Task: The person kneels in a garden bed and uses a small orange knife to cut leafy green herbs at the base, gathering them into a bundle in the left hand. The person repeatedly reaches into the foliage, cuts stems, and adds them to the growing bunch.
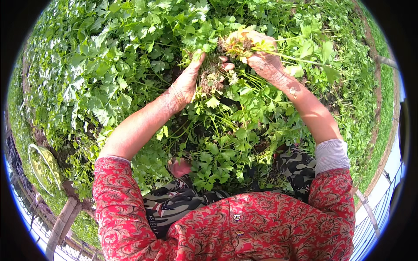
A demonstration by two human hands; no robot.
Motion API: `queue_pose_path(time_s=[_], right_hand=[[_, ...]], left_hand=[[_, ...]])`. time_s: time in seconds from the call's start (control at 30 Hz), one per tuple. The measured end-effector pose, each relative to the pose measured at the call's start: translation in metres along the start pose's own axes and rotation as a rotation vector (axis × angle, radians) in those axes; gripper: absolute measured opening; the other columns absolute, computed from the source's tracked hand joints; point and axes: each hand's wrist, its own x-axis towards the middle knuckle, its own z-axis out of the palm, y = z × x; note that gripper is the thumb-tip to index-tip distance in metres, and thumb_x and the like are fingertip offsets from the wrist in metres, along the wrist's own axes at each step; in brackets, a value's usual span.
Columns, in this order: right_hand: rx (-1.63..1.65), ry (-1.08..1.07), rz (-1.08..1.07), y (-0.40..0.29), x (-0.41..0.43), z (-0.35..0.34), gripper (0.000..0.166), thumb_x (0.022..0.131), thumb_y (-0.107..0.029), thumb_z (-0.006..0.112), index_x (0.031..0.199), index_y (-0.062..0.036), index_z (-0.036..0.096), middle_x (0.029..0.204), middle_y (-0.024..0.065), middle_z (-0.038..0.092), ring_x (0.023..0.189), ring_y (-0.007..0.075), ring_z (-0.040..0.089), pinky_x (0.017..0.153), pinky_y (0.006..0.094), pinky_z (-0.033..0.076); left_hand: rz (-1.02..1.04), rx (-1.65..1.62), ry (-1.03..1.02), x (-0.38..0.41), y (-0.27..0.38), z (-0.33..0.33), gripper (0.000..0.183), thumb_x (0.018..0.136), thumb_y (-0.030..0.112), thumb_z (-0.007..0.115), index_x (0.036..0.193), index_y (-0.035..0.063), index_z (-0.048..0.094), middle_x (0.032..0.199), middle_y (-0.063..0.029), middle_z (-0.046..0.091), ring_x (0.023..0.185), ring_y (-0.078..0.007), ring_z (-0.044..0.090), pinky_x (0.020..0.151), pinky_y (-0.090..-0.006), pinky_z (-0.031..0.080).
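Note:
My left hand (187, 83) grips a bunch of leafy celery plants (211, 80) near the base, thumb along the near side. Tangled brown roots hang from the bunch below the thumb, and fingertips show on its far side. Close by on the right, my right hand (266, 58) is closed around yellowed leaves and stems (240, 47) with dry brown bits among them. Longer green stalks (303, 60) stick out of that hand to the right. Both hands are above dense growing celery (222, 146); leaves partly cover the fingers.
More celery foliage (107, 65) spreads on both sides. A yellow-green basket (45, 168) lies tilted at the far left, near a wooden post (62, 223). At the right, a bare soil strip (375, 81) borders another green bed. My knees in camouflage trousers (295, 166) are close below.

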Motion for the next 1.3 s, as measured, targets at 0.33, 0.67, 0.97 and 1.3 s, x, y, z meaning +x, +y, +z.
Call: queue_pose_path(time_s=[0.33, 0.67, 0.97, 1.3], right_hand=[[0.035, -0.333, -0.226, -0.098, 0.002, -0.006, 0.044, 0.063, -0.022, 0.066, 0.104, -0.0156, 0.054, 0.115, 0.0028, 0.048, 0.104, 0.0327, 0.045, 0.098, 0.0538, 0.025], [-0.031, -0.584, 0.399, 0.034, -0.009, -0.046, 0.025, 0.066, 0.0, 0.045, 0.082, -0.0043, 0.064, 0.081, 0.0138, 0.063, 0.078, 0.0287, 0.06, 0.073, 0.0375, 0.047], [-0.282, -0.664, 0.452, 0.075, -0.018, -0.001, 0.024, 0.072, -0.005, 0.047, 0.094, -0.0064, 0.057, 0.082, 0.0177, 0.06, 0.078, 0.0323, 0.059, 0.067, 0.0424, 0.046], [-0.305, -0.698, 0.391, 0.072, -0.038, 0.04, 0.007, 0.071, -0.013, 0.054, 0.074, -0.009, 0.059, 0.072, 0.011, 0.059, 0.069, 0.0287, 0.057, 0.065, 0.0353, 0.044]], left_hand=[[-0.105, -0.133, 0.017, -0.051, 0.0, 0.014, 0.031, 0.085, 0.021, 0.05, 0.111, 0.0061, 0.049, 0.097, -0.0111, 0.059, 0.084, -0.0224, 0.06, 0.073, -0.0378, 0.052], [-0.033, -0.038, 0.019, -0.091, 0.012, 0.01, 0.039, 0.073, 0.015, 0.059, 0.107, 0.0036, 0.045, 0.076, -0.0052, 0.049, 0.07, -0.0214, 0.05, 0.063, -0.0341, 0.044], [0.012, -0.003, 0.053, -0.102, 0.011, 0.001, 0.039, 0.073, 0.017, 0.061, 0.107, 0.0063, 0.046, 0.073, -0.0029, 0.047, 0.065, -0.0181, 0.047, 0.061, -0.0319, 0.04], [0.004, 0.012, 0.118, -0.1, 0.004, 0.0, 0.036, 0.073, 0.014, 0.06, 0.105, 0.0038, 0.047, 0.072, -0.0056, 0.05, 0.063, -0.0212, 0.051, 0.062, -0.032, 0.041]])
